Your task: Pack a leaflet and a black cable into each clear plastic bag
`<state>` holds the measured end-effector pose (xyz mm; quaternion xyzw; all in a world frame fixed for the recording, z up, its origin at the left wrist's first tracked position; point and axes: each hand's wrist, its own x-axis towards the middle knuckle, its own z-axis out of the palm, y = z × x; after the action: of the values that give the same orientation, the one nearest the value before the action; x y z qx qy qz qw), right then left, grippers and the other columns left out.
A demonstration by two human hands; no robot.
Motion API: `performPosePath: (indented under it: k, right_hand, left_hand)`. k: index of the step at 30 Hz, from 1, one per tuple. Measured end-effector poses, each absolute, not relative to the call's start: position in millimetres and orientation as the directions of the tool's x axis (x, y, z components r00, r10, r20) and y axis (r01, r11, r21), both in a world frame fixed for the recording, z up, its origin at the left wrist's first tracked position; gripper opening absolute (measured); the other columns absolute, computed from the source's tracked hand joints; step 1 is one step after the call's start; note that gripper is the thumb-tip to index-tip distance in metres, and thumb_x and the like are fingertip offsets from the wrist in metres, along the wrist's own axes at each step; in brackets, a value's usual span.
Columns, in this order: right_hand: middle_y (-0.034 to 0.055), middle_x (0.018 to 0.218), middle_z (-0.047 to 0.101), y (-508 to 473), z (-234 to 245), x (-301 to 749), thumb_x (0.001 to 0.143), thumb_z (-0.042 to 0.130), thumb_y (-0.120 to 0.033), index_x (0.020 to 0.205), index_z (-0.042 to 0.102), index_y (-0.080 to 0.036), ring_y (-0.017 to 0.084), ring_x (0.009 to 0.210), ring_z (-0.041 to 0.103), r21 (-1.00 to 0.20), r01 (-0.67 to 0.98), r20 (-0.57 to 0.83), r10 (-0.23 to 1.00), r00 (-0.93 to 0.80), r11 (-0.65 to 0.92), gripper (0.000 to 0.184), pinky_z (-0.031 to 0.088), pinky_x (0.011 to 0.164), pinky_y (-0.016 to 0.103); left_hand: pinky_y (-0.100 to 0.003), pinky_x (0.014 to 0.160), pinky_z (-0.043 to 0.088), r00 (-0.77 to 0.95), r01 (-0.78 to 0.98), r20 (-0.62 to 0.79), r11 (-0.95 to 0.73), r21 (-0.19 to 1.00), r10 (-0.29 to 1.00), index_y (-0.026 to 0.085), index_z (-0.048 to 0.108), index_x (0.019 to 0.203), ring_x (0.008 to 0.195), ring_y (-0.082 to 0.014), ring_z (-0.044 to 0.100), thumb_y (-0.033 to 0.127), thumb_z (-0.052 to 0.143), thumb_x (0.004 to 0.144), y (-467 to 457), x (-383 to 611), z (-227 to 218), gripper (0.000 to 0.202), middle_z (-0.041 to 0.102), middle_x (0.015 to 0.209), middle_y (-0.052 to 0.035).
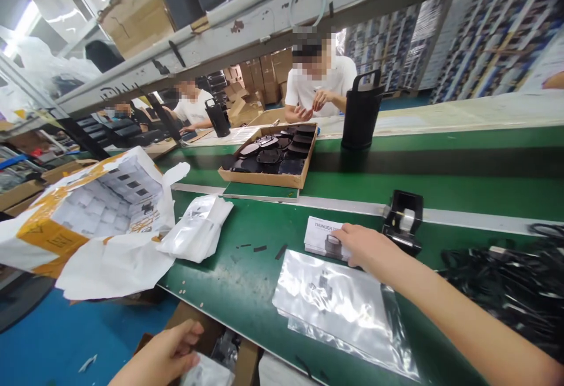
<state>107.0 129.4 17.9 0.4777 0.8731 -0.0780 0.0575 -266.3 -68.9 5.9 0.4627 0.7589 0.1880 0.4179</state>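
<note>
My left hand (170, 348) is low at the front, beyond the bench edge, its fingers curled. Its thumb and fingers grip a clear plastic bag (209, 371), partly cut off by the lower frame edge. On the green bench, my right hand (359, 246) has its fingers at the right end of a small stack of printed leaflets (321, 235) lettered "THUNDER". The fingertips are closed around that end; how many leaflets they grip is hidden. Just in front lies a pile of flat clear plastic bags (330, 301). Behind my right wrist stands a black tape dispenser (403, 218).
A torn, open package (101, 210) of printed papers sits left, beside a bundle of plastic bags (198, 227). Black cables (506, 280) heap at right. A carton tray (264, 178) holds black parts. Black handled cylinders (362, 113) stand farther back. Co-workers sit opposite. An open carton (247, 362) is below.
</note>
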Motion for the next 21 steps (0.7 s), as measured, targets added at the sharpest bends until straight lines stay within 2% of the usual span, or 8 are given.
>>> performPosePath:
  k: [3, 8, 10, 13, 15, 16, 18, 21]
  right_hand:
    - [0.0037, 0.098, 0.065, 145.3, 21.3, 113.7, 0.087, 0.059, -0.031, 0.101, 0.062, -0.016, 0.015, 0.079, 0.064, -0.085, 0.813, -0.214, 0.787, -0.579, 0.575, 0.021, 0.053, 0.069, 0.034]
    - [0.0032, 0.078, 0.07, 135.6, 38.7, 116.9, 0.087, 0.056, -0.021, 0.08, 0.067, -0.016, 0.016, 0.071, 0.066, -0.139, 0.783, -0.091, 0.779, -0.62, 0.607, 0.014, 0.053, 0.067, 0.033]
    - [0.0054, 0.082, 0.073, 113.1, 39.6, 117.2, 0.085, 0.054, -0.013, 0.078, 0.071, -0.02, 0.019, 0.078, 0.067, -0.181, 0.757, 0.012, 0.772, -0.636, 0.627, 0.02, 0.052, 0.073, 0.034]
    - [0.0068, 0.107, 0.071, 72.5, 30.4, 127.2, 0.084, 0.053, -0.015, 0.084, 0.074, -0.024, 0.024, 0.098, 0.065, -0.235, 0.732, 0.143, 0.767, -0.625, 0.64, 0.022, 0.048, 0.089, 0.039]
    - [0.0119, 0.123, 0.063, 51.0, 22.5, 142.0, 0.085, 0.053, -0.03, 0.1, 0.071, -0.021, 0.03, 0.106, 0.061, -0.364, 0.783, 0.224, 0.864, -0.452, 0.504, 0.026, 0.048, 0.089, 0.045]
    - [0.0135, 0.123, 0.062, 43.4, 19.6, 150.7, 0.083, 0.054, -0.038, 0.11, 0.067, -0.019, 0.03, 0.102, 0.063, -0.514, 0.772, 0.206, 0.928, -0.312, 0.374, 0.035, 0.052, 0.084, 0.044]
    - [0.0135, 0.112, 0.068, 33.7, 16.7, 168.4, 0.08, 0.054, -0.048, 0.121, 0.061, -0.017, 0.028, 0.089, 0.067, -0.816, 0.573, -0.021, 0.988, -0.154, 0.072, 0.051, 0.056, 0.075, 0.04]
    - [0.0097, 0.095, 0.074, 25.5, 13.2, 192.2, 0.076, 0.057, -0.053, 0.105, 0.07, -0.017, 0.027, 0.082, 0.068, -0.93, 0.265, -0.32, 0.915, -0.246, -0.254, 0.048, 0.055, 0.077, 0.037]
  left_hand:
    - [-0.031, 0.074, 0.05, -0.05, 0.516, -0.516, 0.465, 0.719, 0.855, 0.024, 0.068, 0.087, 0.08, -0.023, 0.064, 0.037, 0.07, 0.072, -55.2, -249.2, 15.5, 0.021, 0.071, 0.083, -0.0028]
    - [-0.033, 0.081, 0.051, 0.13, 0.082, -0.507, 0.5, 0.862, 0.852, 0.014, 0.059, 0.109, 0.087, -0.0235, 0.067, 0.053, 0.069, 0.071, -7.8, -176.0, 31.9, 0.056, 0.072, 0.098, -0.0121]
    - [-0.034, 0.085, 0.05, 0.09, -0.146, -0.509, 0.517, 0.844, 0.856, 0.012, 0.053, 0.117, 0.095, -0.0245, 0.066, 0.057, 0.062, 0.076, 9.8, -141.2, 29.1, 0.062, 0.068, 0.11, -0.0159]
    - [-0.03, 0.082, 0.05, 0.101, -0.274, -0.5, 0.507, 0.817, 0.86, 0.011, 0.052, 0.115, 0.093, -0.0219, 0.067, 0.047, 0.07, 0.074, 26.1, -96.9, 19.5, 0.057, 0.069, 0.105, -0.0144]
    - [-0.027, 0.075, 0.051, 0.105, -0.267, -0.452, 0.463, 0.845, 0.886, 0.011, 0.049, 0.113, 0.081, -0.0185, 0.068, 0.041, 0.077, 0.068, 30.3, -76.0, 13.5, 0.061, 0.072, 0.092, -0.0101]
    - [-0.027, 0.071, 0.051, 0.117, -0.251, -0.425, 0.441, 0.862, 0.897, 0.012, 0.048, 0.114, 0.076, -0.0171, 0.067, 0.04, 0.078, 0.066, 31.0, -67.9, 11.0, 0.064, 0.072, 0.085, -0.0075]
    - [-0.027, 0.066, 0.05, 0.179, -0.201, -0.37, 0.402, 0.893, 0.912, 0.013, 0.044, 0.117, 0.066, -0.0152, 0.064, 0.043, 0.077, 0.066, 30.9, -55.0, 7.2, 0.067, 0.068, 0.073, -0.0018]
    - [-0.026, 0.062, 0.047, 0.197, -0.112, -0.256, 0.281, 0.953, 0.946, 0.017, 0.041, 0.121, 0.063, -0.0137, 0.061, 0.041, 0.066, 0.077, 29.6, -39.3, 3.7, 0.056, 0.061, 0.07, 0.0028]
